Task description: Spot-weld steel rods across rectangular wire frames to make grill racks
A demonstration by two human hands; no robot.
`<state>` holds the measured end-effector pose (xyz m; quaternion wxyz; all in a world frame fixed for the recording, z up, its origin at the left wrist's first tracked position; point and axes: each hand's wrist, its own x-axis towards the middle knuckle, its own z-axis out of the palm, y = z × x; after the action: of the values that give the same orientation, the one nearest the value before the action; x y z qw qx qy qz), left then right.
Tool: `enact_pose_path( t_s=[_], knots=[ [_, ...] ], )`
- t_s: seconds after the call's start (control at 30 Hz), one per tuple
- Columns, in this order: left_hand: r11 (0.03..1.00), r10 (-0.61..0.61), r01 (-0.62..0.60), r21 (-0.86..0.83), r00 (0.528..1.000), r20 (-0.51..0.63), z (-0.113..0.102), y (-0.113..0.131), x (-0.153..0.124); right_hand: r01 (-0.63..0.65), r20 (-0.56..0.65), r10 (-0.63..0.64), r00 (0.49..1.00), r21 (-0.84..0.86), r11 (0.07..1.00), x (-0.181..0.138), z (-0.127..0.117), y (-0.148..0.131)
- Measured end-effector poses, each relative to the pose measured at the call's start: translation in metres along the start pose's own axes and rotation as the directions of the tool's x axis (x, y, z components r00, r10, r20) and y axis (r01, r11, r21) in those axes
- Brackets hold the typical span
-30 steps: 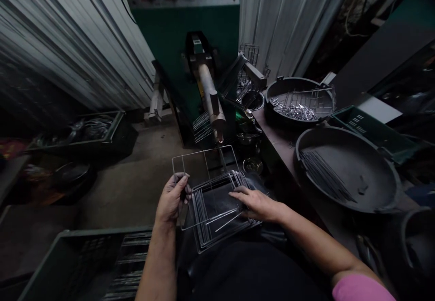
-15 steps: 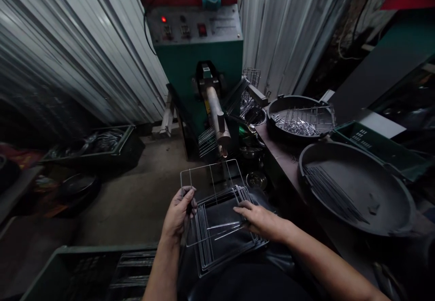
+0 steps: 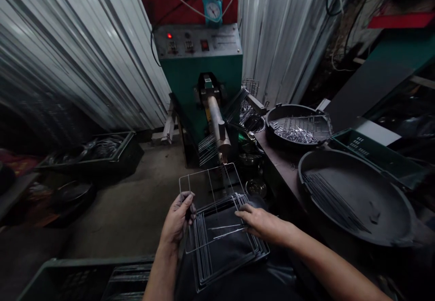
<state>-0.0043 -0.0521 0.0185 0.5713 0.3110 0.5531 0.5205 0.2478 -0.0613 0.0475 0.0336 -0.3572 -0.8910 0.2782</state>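
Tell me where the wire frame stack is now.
In the head view, the wire frame stack sits low centre, between the left hand and right hand.

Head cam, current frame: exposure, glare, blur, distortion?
Head view: dim overall, lower right corner near black; head view: pale sheen streaks on the corrugated wall, small bright spot at the red indicator light; head view: left hand and wire frame readable, fine detail soft; head view: wall ribs slant strongly, probably wide-angle stretch.
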Motion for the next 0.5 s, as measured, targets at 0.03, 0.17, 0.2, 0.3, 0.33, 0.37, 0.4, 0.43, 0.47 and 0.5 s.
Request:
enact_pose_path(
  t_s=[0.03, 0.17, 0.2, 0.3, 0.33, 0.37, 0.4, 0.43, 0.47, 0.5],
  knots=[
    [1.000, -0.003, 0.003, -0.002, 1.000, 0.001, 0.0002, -0.0005, 0.0003, -0.003, -0.002, 0.003, 1.000, -0.015, 1.000, 0.0001, 0.0006, 0.0005],
    [1.000, -0.002, 0.002, -0.020, 1.000, 0.016, 0.0014, -0.0020, 0.0024, 0.005, -0.033, -0.006, 0.999, -0.013, 1.000, 0.0009, 0.0012, 0.0027],
    [1.000, 0.001, 0.000, -0.025, 1.000, 0.020, 0.0017, -0.0022, 0.0030, 0.008, -0.037, -0.009, 0.999, -0.006, 1.000, 0.0013, 0.0007, 0.0030],
    [0.999, 0.002, -0.002, -0.035, 1.000, 0.012, 0.0028, -0.0023, 0.0044, 0.000, -0.029, 0.000, 1.000, 0.000, 1.000, 0.0027, -0.0016, 0.0029],
    [0.999, 0.002, -0.002, -0.039, 1.000, 0.007, 0.0031, -0.0024, 0.0047, -0.008, -0.026, 0.007, 1.000, -0.004, 1.000, 0.0030, -0.0022, 0.0028],
    [0.999, 0.002, -0.002, -0.043, 1.000, 0.003, 0.0034, -0.0025, 0.0049, -0.013, -0.025, 0.013, 1.000, -0.007, 1.000, 0.0032, -0.0026, 0.0027],
    [0.999, 0.003, -0.003, -0.047, 1.000, 0.000, 0.0036, -0.0026, 0.0050, -0.015, -0.028, 0.015, 1.000, -0.007, 1.000, 0.0033, -0.0028, 0.0027],
    [0.999, 0.004, -0.004, -0.050, 1.000, -0.001, 0.0037, -0.0029, 0.0051, -0.012, -0.032, 0.012, 0.999, -0.005, 1.000, 0.0032, -0.0028, 0.0029],
    [0.999, 0.003, -0.003, -0.051, 1.000, 0.000, 0.0038, -0.0033, 0.0051, -0.008, -0.036, 0.008, 0.999, 0.000, 1.000, 0.0030, -0.0027, 0.0031],
    [0.999, 0.002, -0.002, -0.052, 1.000, 0.000, 0.0039, -0.0037, 0.0051, -0.002, -0.038, 0.002, 0.999, 0.005, 1.000, 0.0028, -0.0023, 0.0035]
  ],
)
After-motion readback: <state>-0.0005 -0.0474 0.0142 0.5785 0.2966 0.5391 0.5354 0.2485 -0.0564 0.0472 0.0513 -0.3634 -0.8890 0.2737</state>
